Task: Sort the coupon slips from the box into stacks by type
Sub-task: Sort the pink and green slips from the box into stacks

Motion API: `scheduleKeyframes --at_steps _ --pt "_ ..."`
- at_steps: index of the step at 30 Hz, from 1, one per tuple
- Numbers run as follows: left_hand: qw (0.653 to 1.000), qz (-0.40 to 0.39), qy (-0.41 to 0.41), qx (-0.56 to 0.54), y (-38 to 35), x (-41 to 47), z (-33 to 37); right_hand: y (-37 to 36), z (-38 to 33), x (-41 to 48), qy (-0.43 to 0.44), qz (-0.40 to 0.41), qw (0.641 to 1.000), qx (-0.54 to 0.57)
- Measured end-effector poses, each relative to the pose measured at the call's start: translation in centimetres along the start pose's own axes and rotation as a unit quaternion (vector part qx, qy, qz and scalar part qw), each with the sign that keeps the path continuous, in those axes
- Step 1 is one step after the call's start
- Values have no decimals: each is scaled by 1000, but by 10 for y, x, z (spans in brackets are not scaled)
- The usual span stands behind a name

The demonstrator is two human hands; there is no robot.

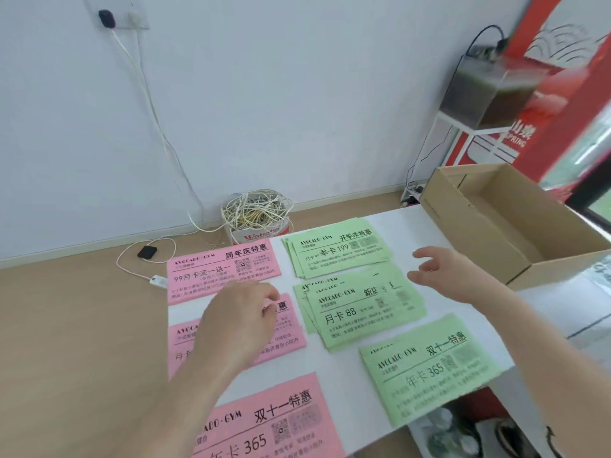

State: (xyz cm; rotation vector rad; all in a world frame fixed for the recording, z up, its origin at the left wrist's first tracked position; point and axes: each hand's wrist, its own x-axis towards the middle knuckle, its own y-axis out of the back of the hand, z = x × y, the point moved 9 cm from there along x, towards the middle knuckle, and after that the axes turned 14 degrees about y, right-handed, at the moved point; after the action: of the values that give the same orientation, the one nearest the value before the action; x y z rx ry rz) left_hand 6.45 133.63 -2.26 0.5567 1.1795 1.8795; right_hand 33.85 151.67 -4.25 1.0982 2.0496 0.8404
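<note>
Six stacks of coupon slips lie on a white table. Pink ones form the left column: a far stack, a middle stack, and a near stack. Green ones form the right column: a far stack, a middle stack, and a near stack. My left hand hovers over the middle pink stack with fingers loosely curled, holding nothing. My right hand floats open between the green stacks and the cardboard box, which looks empty.
A tub of tangled white cables stands on the floor behind the table, with a power adapter and cord beside it. A small tank on a white stand and a red panel are at the back right.
</note>
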Motion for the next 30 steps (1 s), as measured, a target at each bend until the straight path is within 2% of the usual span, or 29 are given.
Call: scheduleKeyframes --at_steps 2,4,7,9,12,16,21,26,28,30 --pt "999 -20 -23 35 -36 -2 23 -6 20 10 -14 -23 999 -25" --pt "992 -32 -32 115 -75 -1 40 -17 35 20 -18 -51 998 -37" --pt "976 -36 10 216 -118 2 52 -37 50 39 -3 -83 995 -58" --pt "968 -38 40 243 -132 2 58 -44 55 50 25 -79 992 -98" --pt "958 -22 66 278 -142 -2 69 -51 57 61 48 -70 994 -71" --pt "953 -19 104 284 -152 -11 77 -54 63 70 62 -102 990 -78" --pt "970 -10 145 197 -149 -11 78 -52 70 72 67 -133 982 -115" --pt "978 -31 201 45 -147 -7 86 -56 70 69 82 -115 980 -139" --pt "964 -84 241 -78 -159 -2 90 -56 70 68 85 -107 981 -137" --pt "910 -142 278 -273 -174 1 96 -57 70 67 86 -102 982 -132"
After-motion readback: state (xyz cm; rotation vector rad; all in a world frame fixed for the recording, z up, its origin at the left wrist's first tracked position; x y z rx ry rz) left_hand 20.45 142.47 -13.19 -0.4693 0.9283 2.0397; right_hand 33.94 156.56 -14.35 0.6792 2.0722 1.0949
